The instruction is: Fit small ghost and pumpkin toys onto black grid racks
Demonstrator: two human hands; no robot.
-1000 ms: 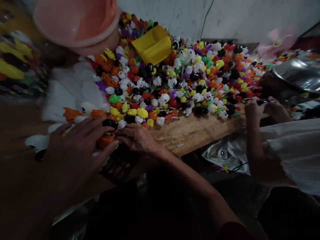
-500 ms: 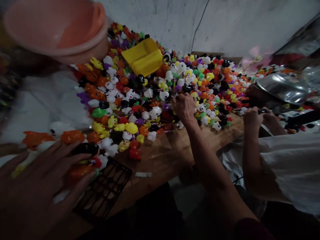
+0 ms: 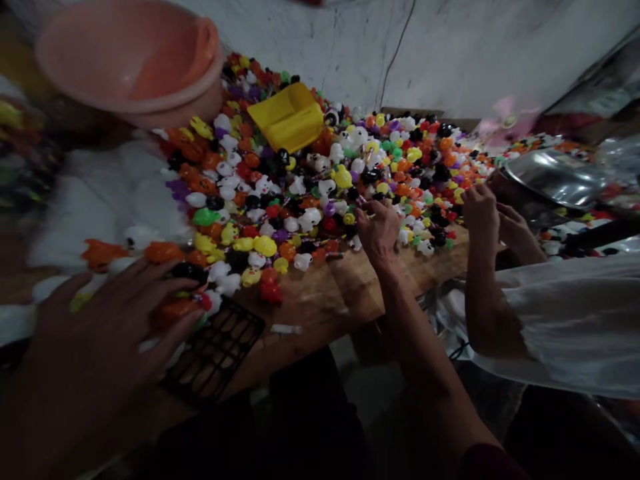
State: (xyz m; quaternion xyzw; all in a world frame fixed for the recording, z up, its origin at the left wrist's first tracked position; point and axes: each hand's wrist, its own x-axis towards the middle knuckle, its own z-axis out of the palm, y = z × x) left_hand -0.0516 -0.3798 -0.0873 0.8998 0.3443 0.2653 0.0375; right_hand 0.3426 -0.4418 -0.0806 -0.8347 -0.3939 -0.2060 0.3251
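My left hand (image 3: pixel 120 327) lies with fingers spread over several small plastic toy figures at the left end of a black grid tray (image 3: pixel 220 347). Under and beside its fingers are an orange figure (image 3: pixel 164 252), a black one (image 3: pixel 190 272) and white ones. My right hand (image 3: pixel 380 233) is at the front edge of a big pile of colourful toy figures (image 3: pixel 310 219), its fingers drawn together; what they hold, if anything, is too small to make out. A thin striped piece (image 3: pixel 361 200) shows by its fingertips.
A yellow scoop (image 3: pixel 290 120) lies on the pile, and a pink tub (image 3: pixel 135 100) stands behind at left. On the right, a co-worker's hands (image 3: pixel 483 210) are near a shiny metal bowl (image 3: pixel 555 177). A small white strip (image 3: pixel 287 329) lies on the wooden table (image 3: pixel 325 300).
The view has shifted slightly. My right hand has turned a little and moved slightly down and right; my left hand stays on the toys. The co-worker's hands have come up and parted.
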